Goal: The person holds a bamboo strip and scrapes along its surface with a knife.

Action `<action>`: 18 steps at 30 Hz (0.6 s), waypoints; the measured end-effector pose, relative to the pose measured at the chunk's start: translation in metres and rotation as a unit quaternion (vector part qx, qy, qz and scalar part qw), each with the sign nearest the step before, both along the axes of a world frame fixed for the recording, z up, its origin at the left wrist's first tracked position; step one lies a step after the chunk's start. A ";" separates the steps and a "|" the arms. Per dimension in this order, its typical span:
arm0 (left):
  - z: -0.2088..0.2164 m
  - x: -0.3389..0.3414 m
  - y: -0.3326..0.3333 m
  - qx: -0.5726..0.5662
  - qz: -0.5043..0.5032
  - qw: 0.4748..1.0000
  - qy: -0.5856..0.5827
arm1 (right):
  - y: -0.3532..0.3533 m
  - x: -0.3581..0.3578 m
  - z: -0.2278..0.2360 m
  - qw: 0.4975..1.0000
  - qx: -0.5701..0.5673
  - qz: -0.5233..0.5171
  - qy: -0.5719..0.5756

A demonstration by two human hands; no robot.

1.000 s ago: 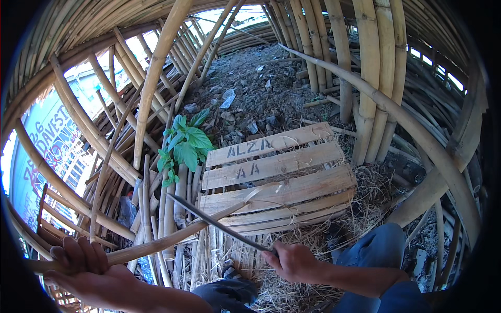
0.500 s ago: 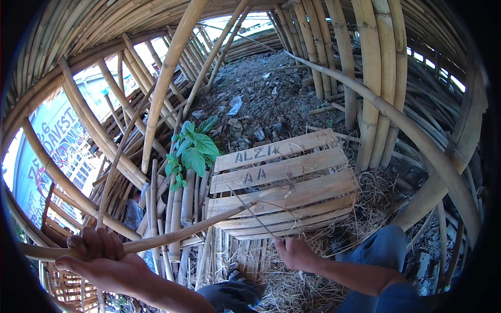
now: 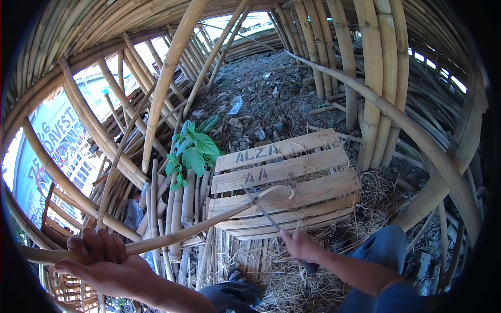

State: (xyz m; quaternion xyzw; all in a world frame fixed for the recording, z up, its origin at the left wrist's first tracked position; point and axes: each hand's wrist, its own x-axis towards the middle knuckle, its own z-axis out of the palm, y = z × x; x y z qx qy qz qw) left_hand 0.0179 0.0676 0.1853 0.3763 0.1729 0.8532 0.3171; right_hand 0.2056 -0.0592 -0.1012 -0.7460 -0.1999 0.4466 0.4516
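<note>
My left hand (image 3: 102, 261) is closed around a long pale bamboo stick (image 3: 193, 229), which slants up and to the right over a slatted wooden crate (image 3: 284, 175). My right hand (image 3: 301, 246) grips a knife (image 3: 267, 215) with a narrow grey blade; the dark end of its handle sticks out below the fist. Near the stick's far end the blade crosses it. A pale curled strip (image 3: 279, 191) shows at that end, above the crate's slats.
Dry straw and shavings (image 3: 292, 292) cover the ground around my legs. A leafy green plant (image 3: 194, 148) grows left of the crate among cut bamboo pieces. Bamboo posts (image 3: 378, 83) and a long slanting pole (image 3: 396, 115) stand at the right; rubble (image 3: 255, 94) lies behind.
My right hand and the knife have shifted a little up and to the right along the stick's end. The left hand keeps its hold in nearly the same place.
</note>
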 end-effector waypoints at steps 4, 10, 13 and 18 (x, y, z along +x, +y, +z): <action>0.002 0.002 0.000 -0.009 0.002 1.000 -0.026 | -0.001 -0.002 0.022 0.995 0.043 0.084 -0.020; 0.004 0.001 0.008 -0.012 -0.010 0.998 -0.058 | -0.019 -0.034 0.038 0.933 0.064 0.189 -0.300; 0.003 0.000 0.009 -0.013 -0.015 0.998 -0.053 | -0.011 -0.019 0.024 0.931 -0.057 0.083 -0.352; 0.000 0.002 0.005 0.011 -0.040 0.998 -0.052 | 0.006 -0.004 0.006 0.935 -0.107 0.114 -0.319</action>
